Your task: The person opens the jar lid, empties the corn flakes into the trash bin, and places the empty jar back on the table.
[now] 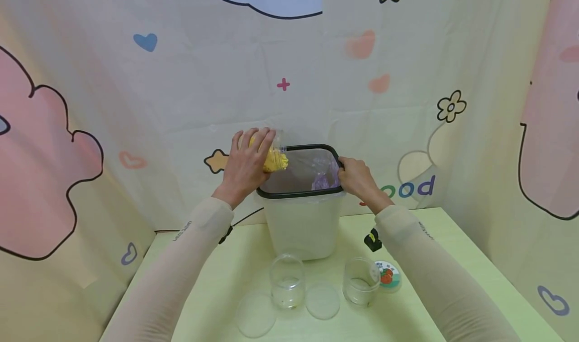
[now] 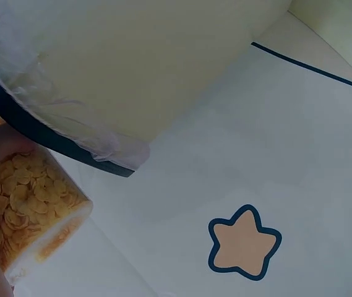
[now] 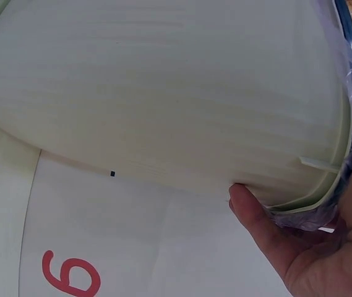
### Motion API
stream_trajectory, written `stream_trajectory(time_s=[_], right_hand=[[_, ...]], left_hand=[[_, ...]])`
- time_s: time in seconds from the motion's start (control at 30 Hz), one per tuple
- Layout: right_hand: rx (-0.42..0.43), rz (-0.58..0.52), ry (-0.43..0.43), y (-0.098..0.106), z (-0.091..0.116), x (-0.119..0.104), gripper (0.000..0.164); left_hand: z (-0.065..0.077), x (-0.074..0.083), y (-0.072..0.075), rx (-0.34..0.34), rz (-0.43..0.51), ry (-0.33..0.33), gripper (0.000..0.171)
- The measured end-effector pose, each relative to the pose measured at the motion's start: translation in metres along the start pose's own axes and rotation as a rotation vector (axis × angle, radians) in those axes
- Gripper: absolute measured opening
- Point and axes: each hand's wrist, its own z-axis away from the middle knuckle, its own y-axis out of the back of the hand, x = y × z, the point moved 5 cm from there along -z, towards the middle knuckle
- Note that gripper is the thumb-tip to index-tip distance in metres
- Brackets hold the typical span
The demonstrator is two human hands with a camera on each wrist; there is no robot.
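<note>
My left hand (image 1: 244,168) grips a clear plastic jar of yellow corn flakes (image 1: 275,160), tipped on its side with its mouth pointing right over the left rim of a trash bin. In the left wrist view the corn flakes (image 2: 30,192) show through the jar wall. The whitish trash bin (image 1: 300,226) stands upright on the table, with a black rim (image 1: 298,195) and a thin purple liner (image 1: 322,180) inside. At the bin's right side my right hand (image 1: 359,178) holds the rim, its fingers partly hidden there in the head view.
In front of the bin stand two uncovered clear jars, a left jar (image 1: 288,287) and a right jar (image 1: 360,287). Clear lids (image 1: 256,314) lie beside them. A lid with a tomato picture (image 1: 388,275) and a small black object (image 1: 373,240) lie farther right. Patterned cloth (image 1: 217,70) hangs behind.
</note>
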Motion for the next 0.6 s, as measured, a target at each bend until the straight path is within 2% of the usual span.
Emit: stream_trajectory(time_s=[0.3, 0.6], right_hand=[[-0.007, -0.005, 0.001, 0.0008, 0.0008, -0.001, 0.05], [-0.01, -0.01, -0.004, 0.0004, 0.0008, -0.0005, 0.051]], left_hand=[[0.0001, 0.0014, -0.0004, 0.007, -0.031, -0.026, 0.097], [-0.0005, 0.0041, 0.0019, -0.017, -0.068, -0.049, 0.098]])
